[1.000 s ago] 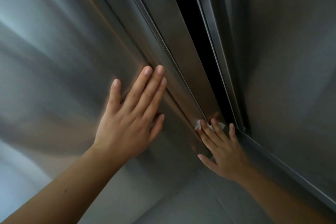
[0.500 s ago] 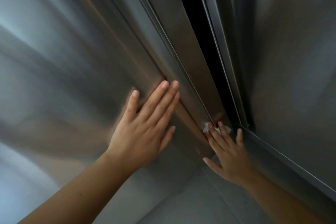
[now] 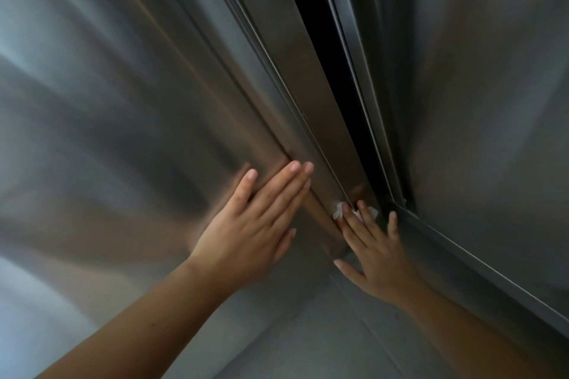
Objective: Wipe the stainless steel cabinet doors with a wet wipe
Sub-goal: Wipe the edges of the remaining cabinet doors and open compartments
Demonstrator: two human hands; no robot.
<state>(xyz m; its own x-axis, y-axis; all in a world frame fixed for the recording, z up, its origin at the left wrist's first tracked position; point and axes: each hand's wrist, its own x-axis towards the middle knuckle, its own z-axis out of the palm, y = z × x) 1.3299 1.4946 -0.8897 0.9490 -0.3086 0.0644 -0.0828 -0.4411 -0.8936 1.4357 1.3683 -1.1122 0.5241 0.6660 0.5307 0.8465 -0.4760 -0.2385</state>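
Stainless steel all round, brushed finish, view angled up along the seam. L cabinet door (image 3: 123, 117) fills the L half and R cabinet door (image 3: 492, 101) the R half. Dark gap (image 3: 326, 64) runs btwn them, from top to lower centre. Door faces are blurred w/ soft reflections.

L hand (image 3: 252, 234): flat on L cabinet door near its inner edge, back of hand to camera. Fingers straight & mostly together, one outer finger spread off to the L, thumb low on the R side. Holds nothing. Faint reflection of it in the steel just beside.

R hand (image 3: 377, 258): fingers straight & splayed, thumb out to the L. Two fingertips press the wet wipe (image 3: 338, 211) against the narrow edge strip (image 3: 311, 101) of L cabinet door, low down, just beside the gap. No curl or pinch seen; flat fingers alone pin the wipe.

Wet wipe: white, crumpled, mostly hidden under the R fingers, w/ bits showing either side of them. It sits near the strip's bottom end.

Bare forearms (image 3: 138, 323) at bottom of view. Grey surface (image 3: 308, 341) lies below the doors; can't tell what it is.
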